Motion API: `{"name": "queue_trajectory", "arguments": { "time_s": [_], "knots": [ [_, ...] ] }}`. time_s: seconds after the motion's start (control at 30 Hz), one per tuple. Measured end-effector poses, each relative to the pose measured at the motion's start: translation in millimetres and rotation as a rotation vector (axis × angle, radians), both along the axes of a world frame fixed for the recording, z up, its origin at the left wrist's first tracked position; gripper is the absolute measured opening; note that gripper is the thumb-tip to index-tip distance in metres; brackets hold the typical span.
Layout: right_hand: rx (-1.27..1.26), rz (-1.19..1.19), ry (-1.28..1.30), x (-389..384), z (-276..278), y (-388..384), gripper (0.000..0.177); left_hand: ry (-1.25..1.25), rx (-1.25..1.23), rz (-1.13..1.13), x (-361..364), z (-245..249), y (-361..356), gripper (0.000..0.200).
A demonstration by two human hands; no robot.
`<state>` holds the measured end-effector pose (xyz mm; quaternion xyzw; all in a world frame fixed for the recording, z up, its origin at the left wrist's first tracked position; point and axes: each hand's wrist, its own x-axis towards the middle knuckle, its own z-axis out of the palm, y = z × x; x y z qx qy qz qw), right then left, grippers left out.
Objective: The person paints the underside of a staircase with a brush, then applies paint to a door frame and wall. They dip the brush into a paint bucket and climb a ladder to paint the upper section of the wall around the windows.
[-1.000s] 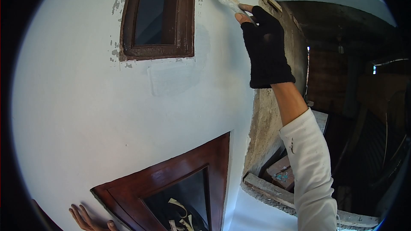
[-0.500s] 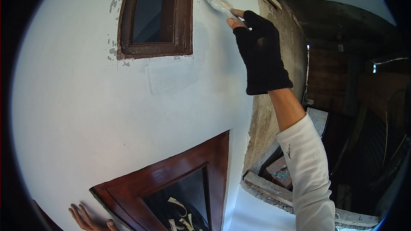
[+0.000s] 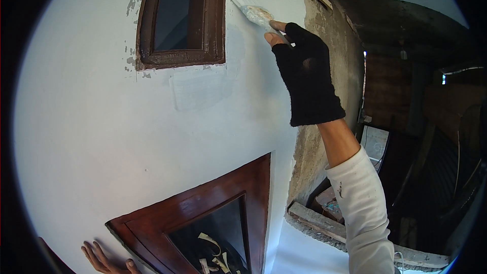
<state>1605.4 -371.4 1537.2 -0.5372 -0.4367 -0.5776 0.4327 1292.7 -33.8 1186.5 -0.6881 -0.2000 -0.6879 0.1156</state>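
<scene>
My right hand (image 3: 307, 68), in a black fingerless glove, pinches the handle of a paint-covered brush (image 3: 256, 15). The bristles touch the white wall (image 3: 152, 122) just right of the small brown-framed window (image 3: 215, 25). A damp-looking patch shows on the wall below that window. At the lower left, my bare left hand (image 3: 106, 263) lies against the wall with its fingers spread, beside the lower reddish-brown wooden frame (image 3: 203, 193). Part of the left hand is cut off by the image edge.
Curled strips (image 3: 220, 261) show in the lower frame's dark pane. Right of the white wall stand a rough unpainted wall edge (image 3: 304, 157) and a dark space with stacked items. A rough ledge (image 3: 324, 226) runs beneath it, behind my right sleeve.
My right hand and the brush have moved a little downward beside the small window. The left hand stays in place.
</scene>
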Motion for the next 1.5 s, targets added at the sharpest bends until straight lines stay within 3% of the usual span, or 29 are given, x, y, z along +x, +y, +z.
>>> {"name": "queue_trajectory", "arguments": {
  "time_s": [1.5],
  "knots": [
    [-0.05,-0.011,0.18,-32.1,-81.2,-0.8,0.028,0.007,-0.012,-0.012,-0.9,0.2,-1.3,0.088]
  ]
}}
